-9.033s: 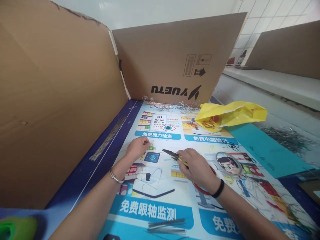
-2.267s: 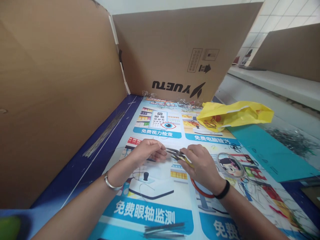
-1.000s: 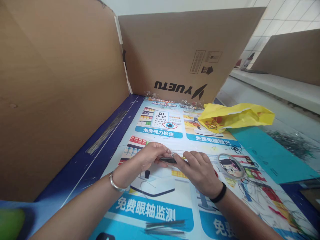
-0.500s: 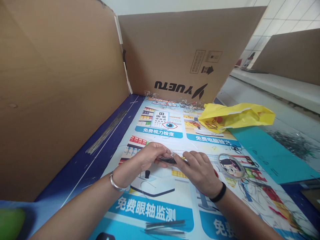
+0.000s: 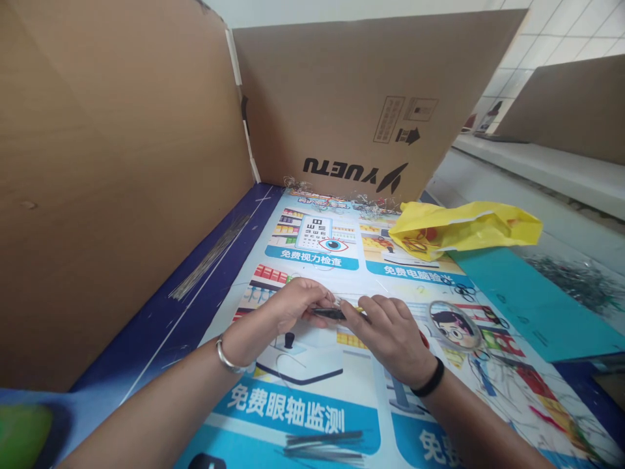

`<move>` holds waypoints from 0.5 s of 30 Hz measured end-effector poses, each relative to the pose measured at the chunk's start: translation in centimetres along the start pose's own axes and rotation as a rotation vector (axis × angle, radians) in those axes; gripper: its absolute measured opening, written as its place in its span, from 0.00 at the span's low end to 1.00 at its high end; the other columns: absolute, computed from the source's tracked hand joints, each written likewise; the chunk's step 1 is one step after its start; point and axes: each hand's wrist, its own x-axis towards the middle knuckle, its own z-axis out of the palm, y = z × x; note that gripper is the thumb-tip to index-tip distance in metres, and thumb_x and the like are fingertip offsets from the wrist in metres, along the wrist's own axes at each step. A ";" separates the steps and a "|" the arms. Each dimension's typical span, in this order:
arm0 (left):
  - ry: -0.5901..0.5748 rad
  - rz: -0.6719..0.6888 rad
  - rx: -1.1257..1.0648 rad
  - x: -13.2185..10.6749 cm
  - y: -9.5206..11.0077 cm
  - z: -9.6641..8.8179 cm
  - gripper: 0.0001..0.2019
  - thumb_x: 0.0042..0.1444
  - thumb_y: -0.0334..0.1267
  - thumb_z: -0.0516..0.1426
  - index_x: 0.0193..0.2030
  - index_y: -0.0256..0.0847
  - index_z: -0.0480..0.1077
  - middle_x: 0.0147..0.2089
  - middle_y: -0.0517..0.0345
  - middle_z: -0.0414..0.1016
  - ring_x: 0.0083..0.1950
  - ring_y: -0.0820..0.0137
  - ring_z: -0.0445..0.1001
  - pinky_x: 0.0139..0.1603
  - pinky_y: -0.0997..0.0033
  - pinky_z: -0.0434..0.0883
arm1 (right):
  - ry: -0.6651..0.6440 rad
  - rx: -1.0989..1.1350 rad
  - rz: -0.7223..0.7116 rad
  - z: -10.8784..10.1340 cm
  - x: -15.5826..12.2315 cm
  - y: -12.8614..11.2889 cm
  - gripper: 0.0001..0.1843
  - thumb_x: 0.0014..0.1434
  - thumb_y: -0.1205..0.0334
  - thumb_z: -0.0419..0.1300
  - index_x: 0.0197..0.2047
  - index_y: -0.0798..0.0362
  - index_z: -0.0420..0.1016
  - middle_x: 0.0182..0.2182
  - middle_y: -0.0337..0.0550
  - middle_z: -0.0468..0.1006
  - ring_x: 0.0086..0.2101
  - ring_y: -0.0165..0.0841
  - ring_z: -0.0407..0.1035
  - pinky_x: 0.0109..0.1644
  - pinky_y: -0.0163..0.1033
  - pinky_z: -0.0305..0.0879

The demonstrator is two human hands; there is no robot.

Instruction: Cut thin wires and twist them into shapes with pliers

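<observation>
My right hand (image 5: 390, 332) is closed round small pliers (image 5: 329, 314) with yellow and red handles; their dark jaws point left. My left hand (image 5: 288, 309) pinches a thin wire piece at those jaws, too small to make out clearly. Both hands meet over the printed poster (image 5: 312, 410) that covers the table. A silver bangle sits on my left wrist and a black band on my right.
Cardboard walls (image 5: 122, 163) stand at the left and back. A yellow plastic bag (image 5: 463, 225) lies at the right, beside a teal sheet (image 5: 527, 299). Bundles of straight wires lie at the left (image 5: 208, 257) and near the front edge (image 5: 325, 443). Tangled wire scraps (image 5: 342, 203) line the back wall.
Compared with earlier, my left hand has come to the pliers' jaws and pinches there. Over the last second both hands stay nearly still; only the view shifted slightly.
</observation>
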 end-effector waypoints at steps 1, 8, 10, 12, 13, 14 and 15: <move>-0.001 0.002 0.000 0.0 0.0 0.0 0.10 0.47 0.40 0.59 0.29 0.32 0.74 0.28 0.51 0.75 0.29 0.70 0.73 0.27 0.72 0.70 | 0.002 0.002 0.002 0.0 0.0 0.0 0.15 0.60 0.67 0.53 0.51 0.52 0.67 0.37 0.46 0.70 0.37 0.37 0.61 0.40 0.43 0.53; -0.004 0.006 -0.001 0.1 0.1 0.0 0.09 0.47 0.38 0.59 0.29 0.32 0.73 0.27 0.53 0.74 0.28 0.71 0.73 0.27 0.73 0.70 | 0.000 0.021 0.001 -0.1 0.0 0.0 0.15 0.61 0.68 0.52 0.51 0.51 0.67 0.38 0.46 0.71 0.38 0.36 0.61 0.40 0.43 0.53; -0.006 0.005 0.000 0.1 0.1 0.0 0.09 0.48 0.38 0.59 0.28 0.33 0.73 0.27 0.53 0.74 0.28 0.71 0.73 0.27 0.73 0.70 | -0.005 0.027 -0.001 -0.1 0.0 0.1 0.14 0.61 0.67 0.52 0.51 0.51 0.67 0.38 0.46 0.71 0.38 0.37 0.61 0.40 0.43 0.53; -0.004 0.008 0.012 0.1 0.1 0.1 0.09 0.48 0.39 0.58 0.29 0.33 0.73 0.27 0.53 0.74 0.28 0.71 0.73 0.26 0.73 0.70 | -0.021 0.034 0.005 0.0 0.0 0.1 0.14 0.61 0.66 0.52 0.51 0.52 0.67 0.38 0.46 0.71 0.37 0.37 0.61 0.40 0.43 0.53; -0.001 0.012 0.020 0.1 0.1 0.1 0.10 0.48 0.40 0.58 0.29 0.33 0.73 0.27 0.53 0.74 0.29 0.70 0.73 0.26 0.73 0.70 | -0.030 0.038 0.009 0.0 0.0 0.1 0.14 0.61 0.66 0.53 0.51 0.52 0.67 0.38 0.46 0.71 0.37 0.37 0.61 0.40 0.43 0.52; 0.002 0.019 0.030 0.0 0.1 0.1 0.10 0.49 0.40 0.58 0.29 0.33 0.72 0.27 0.53 0.73 0.29 0.70 0.73 0.25 0.73 0.70 | -0.038 0.042 0.012 0.1 0.0 0.1 0.14 0.61 0.66 0.53 0.51 0.52 0.67 0.38 0.46 0.71 0.37 0.37 0.61 0.40 0.43 0.52; 0.006 0.028 0.038 0.1 0.1 0.1 0.10 0.49 0.40 0.58 0.29 0.33 0.72 0.27 0.54 0.72 0.29 0.70 0.73 0.25 0.73 0.70 | -0.045 0.046 0.015 0.2 -0.1 0.0 0.14 0.61 0.66 0.53 0.51 0.52 0.67 0.38 0.46 0.71 0.37 0.37 0.61 0.40 0.43 0.52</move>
